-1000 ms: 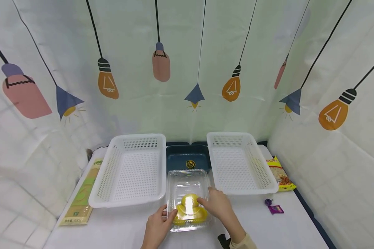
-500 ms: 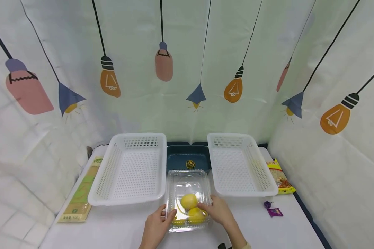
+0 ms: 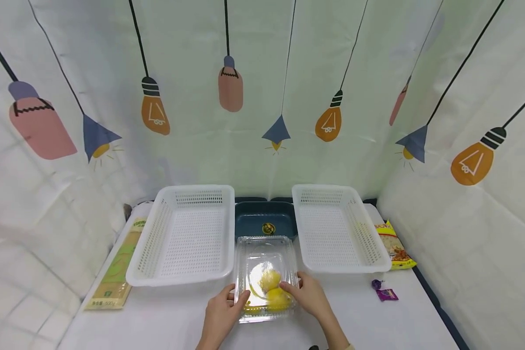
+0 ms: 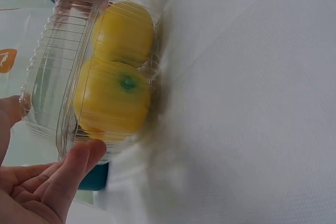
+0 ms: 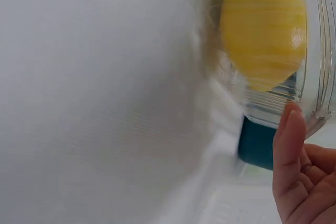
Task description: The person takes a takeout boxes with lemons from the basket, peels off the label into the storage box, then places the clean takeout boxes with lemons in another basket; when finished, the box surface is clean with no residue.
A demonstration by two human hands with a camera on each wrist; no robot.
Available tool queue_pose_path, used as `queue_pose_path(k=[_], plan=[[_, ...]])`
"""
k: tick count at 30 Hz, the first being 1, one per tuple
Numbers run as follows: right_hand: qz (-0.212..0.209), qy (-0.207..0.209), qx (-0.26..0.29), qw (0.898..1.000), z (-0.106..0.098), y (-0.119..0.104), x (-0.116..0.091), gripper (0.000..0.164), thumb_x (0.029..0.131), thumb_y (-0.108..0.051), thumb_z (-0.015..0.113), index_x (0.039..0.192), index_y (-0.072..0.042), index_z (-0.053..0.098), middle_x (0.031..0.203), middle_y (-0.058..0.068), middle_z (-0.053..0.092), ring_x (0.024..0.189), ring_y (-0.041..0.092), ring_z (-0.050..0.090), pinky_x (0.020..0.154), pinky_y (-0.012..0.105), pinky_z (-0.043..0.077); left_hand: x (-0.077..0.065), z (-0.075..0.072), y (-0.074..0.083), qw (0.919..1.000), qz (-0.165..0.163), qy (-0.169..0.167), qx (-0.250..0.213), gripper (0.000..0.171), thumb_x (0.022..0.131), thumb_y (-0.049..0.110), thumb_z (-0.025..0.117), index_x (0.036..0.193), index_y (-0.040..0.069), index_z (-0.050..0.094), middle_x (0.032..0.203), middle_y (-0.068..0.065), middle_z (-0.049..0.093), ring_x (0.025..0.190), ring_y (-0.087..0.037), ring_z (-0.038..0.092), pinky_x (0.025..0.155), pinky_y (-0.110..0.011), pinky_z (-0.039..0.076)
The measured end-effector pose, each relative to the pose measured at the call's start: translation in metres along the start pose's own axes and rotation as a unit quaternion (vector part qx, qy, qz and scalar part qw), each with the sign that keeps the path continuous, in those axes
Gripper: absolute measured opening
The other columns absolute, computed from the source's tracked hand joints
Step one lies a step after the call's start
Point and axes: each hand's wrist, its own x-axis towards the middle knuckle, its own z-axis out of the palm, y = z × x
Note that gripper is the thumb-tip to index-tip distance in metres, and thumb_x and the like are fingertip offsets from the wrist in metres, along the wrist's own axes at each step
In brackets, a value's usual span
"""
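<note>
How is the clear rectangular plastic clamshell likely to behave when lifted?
The clamshell probably flexes when squeezed: its ribbed walls look thin. The rounded yellow pieces inside may roll, with bare space beyond them. It might dip nearside, where they sit.

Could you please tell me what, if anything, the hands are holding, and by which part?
The clear box, held by its long sides, toward the near end: left hand on the left side, right hand on the right.
</note>
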Motion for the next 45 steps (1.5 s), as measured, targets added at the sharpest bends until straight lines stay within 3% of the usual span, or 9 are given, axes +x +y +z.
queue_pose_path(k=[7,14,18,33,40,45], plan=[[-0.005,0.014,0.029,0.999,-0.001,0.006,-0.001,0.062,0.086,-0.052,0.071,0.122,-0.002,0.064,0.084,0.005,0.068,0.069,0.010,0.056,0.054,0.022,0.045,-0.002,0.001,0.001,0.9999,0.009,0.009,-0.005,0.066,0.087,0.053,0.070,0.123,-0.002,0.065,0.090,-0.008,0.077,0.074,-0.013,0.075,0.066,-0.031,0.058],[-0.001,0.026,0.020,0.999,-0.010,-0.003,-0.005,0.072,0.085,-0.056,0.070,0.130,0.000,0.060,0.087,0.005,0.068,0.073,0.011,0.057,0.055,0.022,0.045,-0.003,-0.004,0.010,0.9996,0.022,0.012,-0.011,0.069,0.087,0.054,0.069,0.124,-0.005,0.064,0.091,-0.012,0.078,0.073,-0.016,0.077,0.062,-0.029,0.059],[0.005,0.035,0.007,0.999,-0.016,-0.009,-0.008,0.079,0.085,-0.058,0.069,0.135,0.001,0.057,0.089,0.006,0.069,0.073,0.010,0.057,0.056,0.021,0.046,-0.005,-0.008,0.017,0.9997,0.020,0.009,-0.012,0.071,0.087,0.055,0.069,0.124,-0.005,0.064,0.092,-0.013,0.078,0.073,-0.016,0.077,0.062,-0.027,0.059],[-0.003,0.086,0.021,0.996,-0.051,-0.038,-0.017,0.068,0.086,-0.051,0.072,0.133,-0.004,0.060,0.090,0.007,0.071,0.070,0.007,0.062,0.055,0.021,0.050,-0.004,-0.028,0.054,0.9991,0.025,0.012,-0.032,0.067,0.086,0.057,0.069,0.128,0.004,0.064,0.100,-0.014,0.076,0.082,-0.021,0.078,0.066,-0.030,0.061],[-0.025,0.121,0.025,0.992,-0.075,-0.047,-0.010,0.064,0.087,-0.046,0.073,0.136,-0.006,0.059,0.094,0.011,0.072,0.067,0.008,0.060,0.054,0.020,0.049,0.013,-0.035,0.075,0.9943,0.086,0.012,-0.061,0.061,0.088,0.048,0.071,0.128,0.003,0.064,0.099,-0.014,0.077,0.082,-0.021,0.078,0.066,-0.029,0.062],[-0.023,0.132,0.032,0.991,-0.093,-0.050,-0.007,0.065,0.090,-0.046,0.070,0.139,-0.005,0.056,0.102,0.015,0.072,0.074,0.014,0.064,0.058,0.022,0.053,0.025,-0.035,0.090,0.9902,0.121,-0.002,-0.070,0.059,0.089,0.046,0.071,0.129,0.004,0.063,0.100,-0.012,0.077,0.084,-0.021,0.078,0.068,-0.028,0.062]])
